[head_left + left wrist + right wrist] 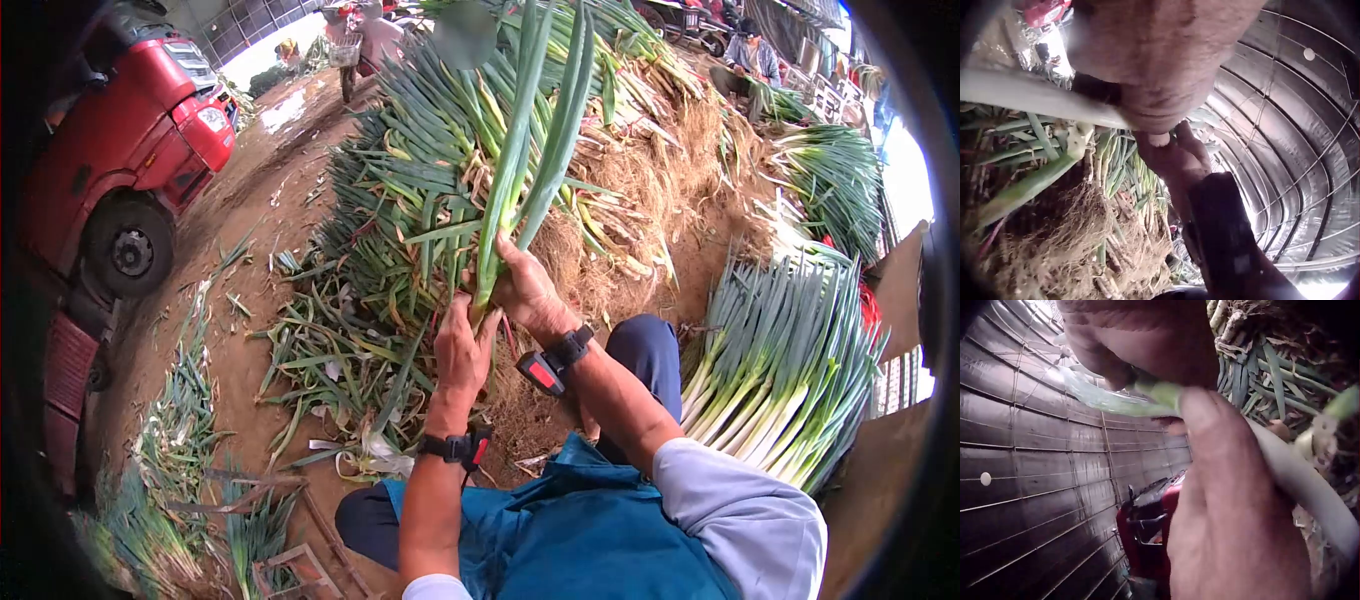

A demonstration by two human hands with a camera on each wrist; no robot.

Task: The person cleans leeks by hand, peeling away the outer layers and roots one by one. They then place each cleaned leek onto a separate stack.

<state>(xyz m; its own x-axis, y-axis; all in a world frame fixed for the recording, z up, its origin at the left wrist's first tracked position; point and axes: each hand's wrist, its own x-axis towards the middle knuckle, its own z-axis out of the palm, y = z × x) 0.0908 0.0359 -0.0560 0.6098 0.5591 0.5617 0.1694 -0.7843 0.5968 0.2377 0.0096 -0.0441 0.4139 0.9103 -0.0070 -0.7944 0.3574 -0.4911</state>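
Both hands hold one large green onion (pixel 520 150), its long leaves rising away from the person in the head view. My left hand (pixel 462 350) grips the lower stalk, whose pale white shaft (pixel 1310 481) runs out past the fingers in the right wrist view. Just above it, my right hand (pixel 530 295) grips the stalk where the leaves part, its thumb lying along the green. In the left wrist view the right hand (pixel 1175 159) sits close behind the left hand (pixel 1154 62). The palms hide part of the stalk.
A big heap of green onions (pixel 420 190) with hairy roots (pixel 570 270) rises ahead. Trimmed leaves (pixel 330 350) litter the ground beside it. On the right lies a neat pile of cleaned green onions (pixel 770 370). A red truck (pixel 150 130) stands at left; another person (pixel 752 58) sits far right.
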